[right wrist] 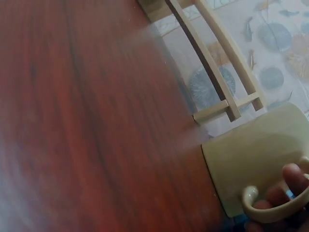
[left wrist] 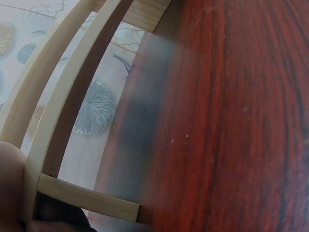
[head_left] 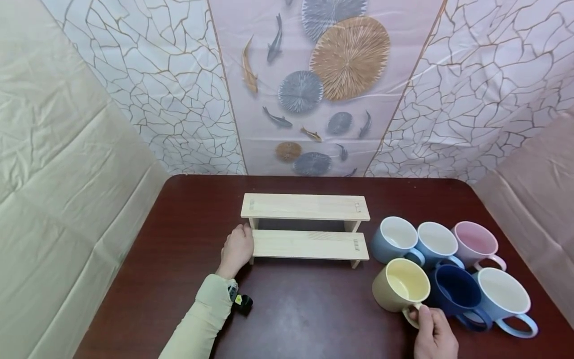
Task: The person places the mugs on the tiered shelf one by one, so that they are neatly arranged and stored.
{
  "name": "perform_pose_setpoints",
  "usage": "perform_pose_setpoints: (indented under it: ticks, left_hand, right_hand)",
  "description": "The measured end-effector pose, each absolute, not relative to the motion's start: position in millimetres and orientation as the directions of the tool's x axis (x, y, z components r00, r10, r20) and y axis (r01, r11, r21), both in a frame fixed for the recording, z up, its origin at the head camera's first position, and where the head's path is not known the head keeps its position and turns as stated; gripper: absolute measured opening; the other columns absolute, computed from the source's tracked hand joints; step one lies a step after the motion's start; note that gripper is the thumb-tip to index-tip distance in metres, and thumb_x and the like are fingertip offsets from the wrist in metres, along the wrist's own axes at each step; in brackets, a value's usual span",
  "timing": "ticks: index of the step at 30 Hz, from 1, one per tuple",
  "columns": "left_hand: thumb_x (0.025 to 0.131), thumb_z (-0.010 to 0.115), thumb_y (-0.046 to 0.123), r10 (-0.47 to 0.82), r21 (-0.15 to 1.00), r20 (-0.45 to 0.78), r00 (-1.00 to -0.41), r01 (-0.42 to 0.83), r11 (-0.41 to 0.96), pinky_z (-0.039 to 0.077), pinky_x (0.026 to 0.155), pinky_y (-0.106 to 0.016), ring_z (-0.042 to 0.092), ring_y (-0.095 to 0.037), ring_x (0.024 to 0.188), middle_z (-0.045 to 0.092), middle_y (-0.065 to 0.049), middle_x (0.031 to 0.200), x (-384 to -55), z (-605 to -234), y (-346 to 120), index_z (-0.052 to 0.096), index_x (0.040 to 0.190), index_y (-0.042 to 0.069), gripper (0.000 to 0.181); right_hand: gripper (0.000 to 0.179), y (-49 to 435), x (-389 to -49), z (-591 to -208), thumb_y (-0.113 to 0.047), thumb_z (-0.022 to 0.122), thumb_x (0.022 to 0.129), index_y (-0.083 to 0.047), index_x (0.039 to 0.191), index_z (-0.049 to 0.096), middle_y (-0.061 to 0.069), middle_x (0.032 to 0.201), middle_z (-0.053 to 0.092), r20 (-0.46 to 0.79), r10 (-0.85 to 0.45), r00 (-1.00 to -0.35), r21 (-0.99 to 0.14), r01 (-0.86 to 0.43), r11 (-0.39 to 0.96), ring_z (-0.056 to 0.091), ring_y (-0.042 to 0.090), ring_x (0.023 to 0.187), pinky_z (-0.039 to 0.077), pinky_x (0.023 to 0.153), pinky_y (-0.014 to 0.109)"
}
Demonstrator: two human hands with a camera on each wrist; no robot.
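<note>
So the yellow mug (head_left: pixel 399 286) is sitting at the near left corner of the mug bunch, right of the wooden rack (head_left: pixel 309 245) and nearer than it. The right hand (head_left: pixel 436 335) has it by the handle only, a pinch between thumb and fingers. I can't tell whether the base is off the table (head_left: pixel 291 314) or not.

That grip is what I'd worry about: all the support is on one side, so if the fingers loosen, the body could swing or tip. The navy mug (head_left: pixel 457 289) is just to its right (touching or not, can't tell), so a sideways tug might clink the two. Just beyond it, the left light blue mug (head_left: pixel 395 240) has its handle poking toward the yellow rim, an easy thing to snag.

The left hand (head_left: pixel 236 249) is curled round the left end of the rack's lower shelf. Push too hard there and I reckon the rack could slide right into that light blue mug. The pink mug (head_left: pixel 476 242), far right, looks safest unless the whole bunch gets shoved.
</note>
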State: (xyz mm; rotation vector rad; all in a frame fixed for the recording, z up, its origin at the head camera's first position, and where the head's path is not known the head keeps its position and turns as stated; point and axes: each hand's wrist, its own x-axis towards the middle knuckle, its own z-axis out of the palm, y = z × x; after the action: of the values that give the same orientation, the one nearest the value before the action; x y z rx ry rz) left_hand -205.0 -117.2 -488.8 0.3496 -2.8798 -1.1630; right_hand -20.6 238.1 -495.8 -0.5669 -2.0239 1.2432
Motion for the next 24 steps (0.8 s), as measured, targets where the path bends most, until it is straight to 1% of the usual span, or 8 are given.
perform_pose_setpoints:
  ticks: [2, 4, 7, 11, 14, 17, 22, 24]
  left_hand:
    - [0.104, 0.028, 0.035, -0.211, 0.690, -0.066, -0.975, -0.197, 0.697, 0.046, 0.076, -0.061, 0.063, -0.042, 0.096, 0.066, -0.021, 0.103, -206.5, -489.1, -117.4, 0.064, 0.103, 0.004, 0.048]
    - [0.104, 0.028, 0.035, -0.209, 0.692, -0.069, -0.976, -0.198, 0.694, 0.046, 0.076, -0.061, 0.063, -0.042, 0.096, 0.066, -0.021, 0.103, -207.1, -489.8, -117.8, 0.064, 0.103, 0.004, 0.048]
    - [0.104, 0.027, 0.036, -0.207, 0.695, -0.077, -0.975, -0.201, 0.690, 0.046, 0.076, -0.060, 0.062, -0.042, 0.097, 0.065, -0.022, 0.104, -207.1, -490.7, -118.0, 0.064, 0.105, 0.002, 0.050]
    - [0.104, 0.027, 0.036, -0.203, 0.710, -0.081, -0.976, -0.199, 0.675, 0.046, 0.076, -0.060, 0.062, -0.042, 0.097, 0.065, -0.022, 0.101, -205.9, -492.1, -117.9, 0.064, 0.102, 0.002, 0.050]
    - [0.104, 0.027, 0.034, -0.198, 0.724, -0.076, -0.977, -0.191, 0.663, 0.046, 0.074, -0.060, 0.062, -0.042, 0.095, 0.064, -0.021, 0.097, -205.0, -492.5, -117.5, 0.063, 0.097, 0.003, 0.048]
    - [0.104, 0.028, 0.034, -0.198, 0.730, -0.076, -0.977, -0.190, 0.657, 0.047, 0.073, -0.059, 0.063, -0.041, 0.093, 0.064, -0.020, 0.094, -204.7, -492.3, -117.4, 0.063, 0.094, 0.004, 0.047]
    - [0.104, 0.028, 0.033, -0.191, 0.738, -0.085, -0.978, -0.190, 0.647, 0.048, 0.071, -0.056, 0.064, -0.040, 0.090, 0.065, -0.019, 0.092, -205.0, -491.5, -118.5, 0.063, 0.090, 0.006, 0.046]
    - [0.104, 0.029, 0.032, -0.185, 0.741, -0.087, -0.979, -0.188, 0.645, 0.048, 0.069, -0.054, 0.064, -0.039, 0.088, 0.065, -0.018, 0.090, -205.3, -491.5, -119.3, 0.063, 0.088, 0.006, 0.046]
  right_hand:
    - [0.031, 239.4, -20.9, -494.2, -0.005, 0.052, 0.099, 0.006, 0.071, 0.062, -0.022, 0.069, 0.059, 0.261, 0.663, -0.701, -0.925, 0.013, 0.379, 0.054, -0.009, 0.067, 0.038, 0.067, 0.007]
    - [0.032, 240.3, -20.2, -491.0, -0.008, 0.051, 0.100, 0.005, 0.073, 0.063, -0.017, 0.065, 0.062, 0.172, 0.669, -0.723, -0.952, 0.054, 0.303, 0.056, -0.006, 0.060, 0.041, 0.064, 0.007]
    - [0.033, 240.4, -19.7, -485.8, -0.008, 0.050, 0.101, 0.007, 0.075, 0.063, -0.006, 0.062, 0.063, 0.048, 0.672, -0.739, -0.983, 0.083, 0.162, 0.058, 0.002, 0.052, 0.045, 0.059, 0.010]
    - [0.033, 241.0, -20.3, -483.5, -0.005, 0.048, 0.100, 0.005, 0.071, 0.061, 0.001, 0.055, 0.054, -0.012, 0.671, -0.741, -0.996, 0.066, 0.056, 0.050, 0.008, 0.049, 0.040, 0.054, 0.014]
    - [0.035, 241.3, -21.5, -483.3, -0.001, 0.046, 0.099, 0.003, 0.066, 0.057, 0.003, 0.051, 0.045, -0.011, 0.667, -0.745, -0.999, 0.042, 0.030, 0.042, 0.012, 0.050, 0.034, 0.052, 0.018]
    - [0.035, 241.3, -22.5, -482.8, 0.001, 0.045, 0.098, 0.002, 0.064, 0.054, 0.003, 0.050, 0.041, -0.006, 0.670, -0.742, -0.998, 0.044, 0.039, 0.039, 0.013, 0.050, 0.031, 0.051, 0.021]
    - [0.036, 242.3, -22.9, -480.6, -0.001, 0.045, 0.098, 0.000, 0.063, 0.055, 0.001, 0.050, 0.045, -0.063, 0.678, -0.733, -0.992, 0.119, 0.037, 0.040, 0.011, 0.050, 0.031, 0.052, 0.019]
    - [0.037, 242.4, -23.5, -479.1, -0.003, 0.045, 0.098, -0.001, 0.063, 0.057, -0.001, 0.051, 0.048, -0.092, 0.676, -0.731, -0.988, 0.151, 0.029, 0.043, 0.009, 0.050, 0.033, 0.052, 0.017]
